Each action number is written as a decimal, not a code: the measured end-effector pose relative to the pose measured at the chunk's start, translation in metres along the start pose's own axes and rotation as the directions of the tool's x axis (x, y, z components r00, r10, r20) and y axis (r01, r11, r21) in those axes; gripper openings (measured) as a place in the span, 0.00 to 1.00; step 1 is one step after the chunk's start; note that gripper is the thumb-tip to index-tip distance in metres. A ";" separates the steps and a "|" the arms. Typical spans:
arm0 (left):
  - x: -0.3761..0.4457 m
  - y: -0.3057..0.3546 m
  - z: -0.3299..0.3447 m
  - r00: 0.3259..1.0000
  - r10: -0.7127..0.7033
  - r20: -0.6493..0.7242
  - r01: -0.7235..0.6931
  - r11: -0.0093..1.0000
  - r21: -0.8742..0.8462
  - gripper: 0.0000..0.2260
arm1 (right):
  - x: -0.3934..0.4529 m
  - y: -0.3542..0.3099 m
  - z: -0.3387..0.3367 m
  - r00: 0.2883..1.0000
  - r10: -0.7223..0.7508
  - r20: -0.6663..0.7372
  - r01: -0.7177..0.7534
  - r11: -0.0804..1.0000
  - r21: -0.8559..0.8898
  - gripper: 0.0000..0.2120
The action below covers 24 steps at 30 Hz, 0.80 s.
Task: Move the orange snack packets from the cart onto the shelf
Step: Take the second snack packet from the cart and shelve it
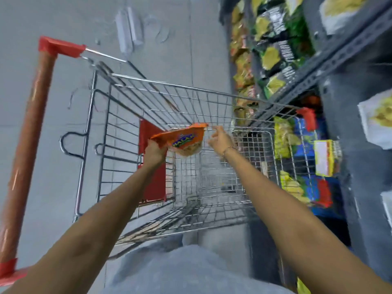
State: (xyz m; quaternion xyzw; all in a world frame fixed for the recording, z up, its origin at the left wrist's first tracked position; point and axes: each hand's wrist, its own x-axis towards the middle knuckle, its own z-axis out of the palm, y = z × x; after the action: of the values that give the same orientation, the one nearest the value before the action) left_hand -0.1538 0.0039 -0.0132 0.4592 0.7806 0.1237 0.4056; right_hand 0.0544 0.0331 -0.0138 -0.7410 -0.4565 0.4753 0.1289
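Observation:
An orange snack packet (182,139) with a blue and green label is held over the wire cart (148,96), lifted above the basket. My left hand (154,153) grips its near left corner. Just right of the packet, my right hand (220,140) hovers with fingers spread, holding nothing. The cart basket below looks bare of other orange packets. The dark metal shelf (331,58) stands to the right, its tiers stocked with snack bags.
The cart's red handle bar (31,128) runs along the left, and a red flap (151,162) hangs inside the basket. Green, black and yellow bags (273,52) fill the upper shelf; blue and yellow packs (305,166) fill the lower one. Grey floor lies beyond.

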 end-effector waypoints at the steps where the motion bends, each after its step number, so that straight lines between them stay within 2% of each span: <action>1: 0.001 0.001 0.000 0.999 -0.044 -0.015 0.043 0.998 -0.042 0.19 | 0.007 -0.003 0.003 1.000 0.003 0.004 -0.003 1.000 0.030 0.25; 3: 0.004 -0.002 0.005 0.996 -0.083 -0.030 0.079 0.990 -0.114 0.22 | 0.016 -0.005 0.008 1.000 0.013 0.007 -0.014 0.996 0.085 0.23; 5: 0.007 -0.005 0.013 0.994 -0.102 -0.033 0.095 0.981 -0.167 0.25 | 0.023 -0.007 0.011 0.999 0.007 -0.047 -0.001 0.992 0.127 0.19; 7: 0.005 -0.002 0.019 0.991 -0.122 -0.046 0.109 0.968 -0.225 0.24 | 0.032 -0.007 0.010 0.994 -0.028 -0.110 0.044 0.988 0.148 0.19; 9: 0.005 0.000 0.023 0.991 -0.119 -0.066 0.098 0.958 -0.270 0.21 | 0.043 -0.008 0.009 0.994 -0.034 -0.108 0.051 0.986 0.158 0.13; 10: 0.007 -0.002 0.026 0.991 -0.110 -0.081 0.082 0.955 -0.286 0.19 | 0.047 -0.007 0.008 0.995 -0.025 -0.096 0.034 0.995 0.094 0.09; 13: 0.009 -0.010 0.027 0.988 -0.064 -0.142 0.020 0.956 -0.293 0.14 | 0.052 -0.001 0.002 0.992 -0.029 -0.127 0.016 0.995 -0.095 0.12; 17: 0.013 -0.018 0.022 0.984 0.061 -0.166 -0.091 0.980 -0.177 0.06 | 0.023 0.011 -0.007 0.982 -0.017 -0.186 -0.007 0.992 -0.126 0.13; 21: 0.006 0.006 0.020 0.980 0.183 -0.079 -0.196 0.958 -0.211 0.04 | -0.010 0.035 -0.027 0.965 -0.016 -0.263 0.014 1.000 -0.008 0.05; 24: -0.008 0.040 0.025 0.946 0.317 -0.061 -0.323 0.916 -0.240 0.05 | -0.051 0.041 -0.057 0.947 0.006 -0.322 0.060 0.979 0.195 0.04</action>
State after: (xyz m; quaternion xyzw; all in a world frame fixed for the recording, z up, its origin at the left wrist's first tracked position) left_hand -0.1081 0.0144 -0.0024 0.5253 0.6777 0.2893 0.4255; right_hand 0.1173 -0.0164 0.0193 -0.7852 -0.3889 0.3905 0.2823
